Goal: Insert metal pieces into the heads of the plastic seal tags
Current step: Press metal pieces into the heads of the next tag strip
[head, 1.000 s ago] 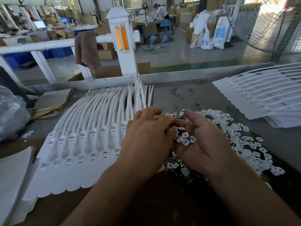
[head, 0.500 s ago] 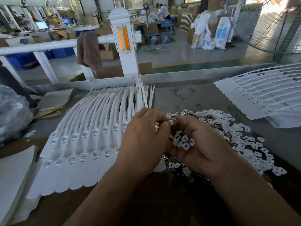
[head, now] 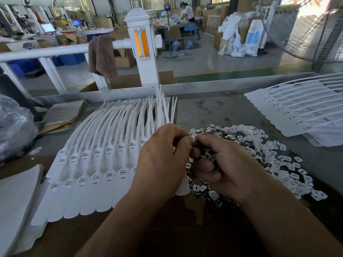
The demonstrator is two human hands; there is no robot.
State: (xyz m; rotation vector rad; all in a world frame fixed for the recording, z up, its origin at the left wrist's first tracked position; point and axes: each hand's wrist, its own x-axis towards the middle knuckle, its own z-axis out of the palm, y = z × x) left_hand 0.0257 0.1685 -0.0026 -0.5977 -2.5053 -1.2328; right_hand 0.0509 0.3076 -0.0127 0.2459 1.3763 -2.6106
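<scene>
Across the grey surface [head: 213, 108] a big fan of white plastic seal tags [head: 96, 164] lies spread on the left, with heads toward the person and tails bunched at the far rail. Just right of it sprawls a loose heap of metal pieces [head: 269, 151], silvery bits mixed with small white frames.

Both hands meet above the seam between fan and heap. The right hand [head: 226, 169] is cupped, fingers curled round a handful [head: 207, 154] of those pieces. The left hand [head: 163, 160] is curled as well, thumb and forefinger nipping a single piece [head: 193, 136], small and white-framed. It sits right at the tip of the right forefinger, touching it by the look of things.

I'd call this the picking stage: one piece coming off the handful, not yet at any tag. Next, the left hand needs to swing over to a tag head with an open slot, turn the piece square to it and press it home. Which heads are already filled I can't make out, and the nearest ones are hidden beneath the left hand.
</scene>
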